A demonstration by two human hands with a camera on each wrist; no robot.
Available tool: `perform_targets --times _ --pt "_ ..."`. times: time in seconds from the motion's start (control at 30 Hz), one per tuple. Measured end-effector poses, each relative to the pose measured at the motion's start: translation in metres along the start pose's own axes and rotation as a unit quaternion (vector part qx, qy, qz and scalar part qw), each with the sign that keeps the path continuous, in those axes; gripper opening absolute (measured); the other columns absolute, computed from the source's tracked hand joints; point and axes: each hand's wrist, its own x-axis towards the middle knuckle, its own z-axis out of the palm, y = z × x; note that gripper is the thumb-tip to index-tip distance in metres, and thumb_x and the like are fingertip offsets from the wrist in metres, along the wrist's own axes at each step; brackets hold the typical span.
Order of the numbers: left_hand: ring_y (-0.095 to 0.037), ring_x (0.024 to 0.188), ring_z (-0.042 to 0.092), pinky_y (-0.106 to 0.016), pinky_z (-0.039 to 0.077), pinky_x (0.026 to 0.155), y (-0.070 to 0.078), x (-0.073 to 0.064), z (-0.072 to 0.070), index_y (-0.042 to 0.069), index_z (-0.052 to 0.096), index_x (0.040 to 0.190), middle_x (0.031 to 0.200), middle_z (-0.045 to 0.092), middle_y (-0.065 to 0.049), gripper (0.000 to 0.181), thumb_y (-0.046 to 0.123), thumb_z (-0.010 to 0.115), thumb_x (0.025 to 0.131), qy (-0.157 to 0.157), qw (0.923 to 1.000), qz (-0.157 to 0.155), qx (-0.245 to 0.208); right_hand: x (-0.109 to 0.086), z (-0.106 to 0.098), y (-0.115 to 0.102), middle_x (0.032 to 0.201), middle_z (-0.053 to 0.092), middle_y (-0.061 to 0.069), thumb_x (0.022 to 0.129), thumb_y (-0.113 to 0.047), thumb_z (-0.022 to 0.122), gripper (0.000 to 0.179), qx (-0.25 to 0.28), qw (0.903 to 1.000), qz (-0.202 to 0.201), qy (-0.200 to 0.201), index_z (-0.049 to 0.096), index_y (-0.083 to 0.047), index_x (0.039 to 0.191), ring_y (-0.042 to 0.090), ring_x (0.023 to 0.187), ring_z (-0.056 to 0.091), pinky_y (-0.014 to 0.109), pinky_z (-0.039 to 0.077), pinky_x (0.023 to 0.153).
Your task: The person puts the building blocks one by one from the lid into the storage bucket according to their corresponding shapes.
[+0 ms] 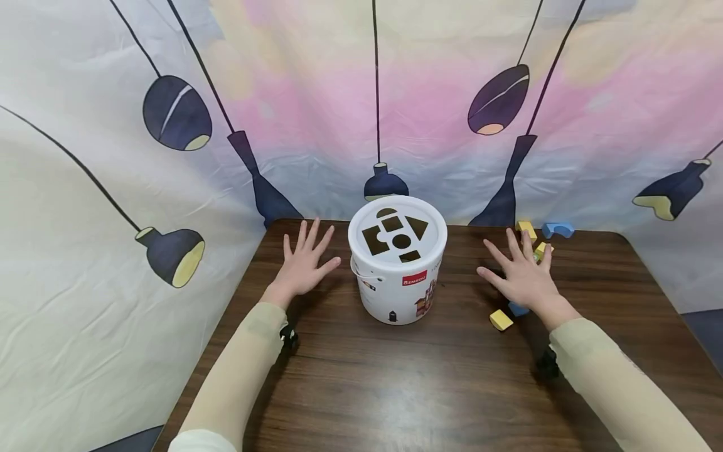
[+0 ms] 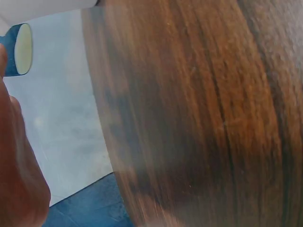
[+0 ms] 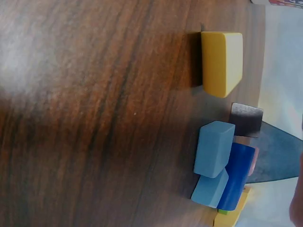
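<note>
Bucket (image 1: 395, 282), white and lidded, stands upright at the far middle of the worktop (image 1: 395, 389); its interior cannot be made out through the dark lid cut-outs (image 1: 373, 238). Left hand (image 1: 305, 267), left of it, is released, fingers spread; the left wrist view cuts it off. Right hand (image 1: 528, 279), to the right, is likewise released and hides part of the blocks (image 1: 524, 226) from the head view. Yellow block (image 1: 501, 320) lies near it, unobstructed. Blue cylinder (image 3: 236, 177) sits partly behind pale blue blocks (image 3: 215, 149); pink piece (image 3: 253, 161) beyond is mostly hidden.
</note>
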Motion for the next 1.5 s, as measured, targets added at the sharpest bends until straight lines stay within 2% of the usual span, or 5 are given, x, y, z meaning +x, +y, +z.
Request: perform_targets --times 0.17,0.33,0.57,0.93,1.5 --pt "-0.033 0.165 -0.008 -0.075 -0.001 0.122 0.005 -0.006 -0.007 0.029 0.015 0.174 0.180 -0.010 0.000 0.083 0.069 0.044 0.108 0.052 0.9953 0.001 -0.081 0.003 -0.006 -0.001 0.172 0.017 0.034 0.111 -0.057 0.051 0.074 0.031 0.9991 -0.022 0.020 0.040 -0.009 0.166 0.056 0.158 0.008 0.078 0.015 0.118" --pt "-0.034 0.160 0.026 -0.062 0.026 0.124 0.019 -0.017 -0.013 0.022 0.031 0.171 0.177 0.022 -0.007 0.072 0.053 0.053 0.111 0.102 0.9726 0.003 -0.209 -0.004 -0.011 0.000 0.155 0.051 0.032 0.112 -0.038 0.058 0.056 0.114 0.9927 -0.024 0.031 0.054 -0.004 0.157 0.051 0.129 0.059 0.067 0.052 0.093" --pt "-0.027 0.143 0.055 -0.056 0.044 0.114 0.053 -0.028 -0.023 0.014 0.050 0.162 0.156 0.058 -0.008 0.055 0.029 0.063 0.111 0.167 0.9276 0.029 -0.333 -0.027 -0.020 0.012 0.121 0.077 0.018 0.111 -0.035 0.062 0.047 0.210 0.9770 -0.019 0.031 0.066 -0.004 0.146 0.034 0.099 0.074 0.046 0.059 0.075" --pt "-0.027 0.147 0.050 -0.054 0.042 0.117 0.096 -0.035 -0.044 0.010 0.052 0.160 0.162 0.052 -0.009 0.056 0.015 0.069 0.106 0.207 0.8841 0.048 -0.416 -0.052 -0.018 0.023 0.122 0.076 0.014 0.104 -0.032 0.074 0.047 0.249 0.9685 0.007 -0.007 0.069 -0.004 0.142 0.019 0.101 0.067 0.027 0.053 0.074" --pt "-0.025 0.141 0.057 -0.049 0.044 0.116 0.116 -0.026 -0.051 0.018 0.049 0.163 0.164 0.048 0.001 0.072 0.030 0.078 0.099 0.168 0.9085 0.038 -0.381 -0.065 -0.003 0.021 0.114 0.077 0.007 0.097 -0.025 0.082 0.045 0.282 0.9514 -0.023 -0.121 0.073 0.001 0.133 0.017 0.087 0.071 0.030 0.059 0.071"
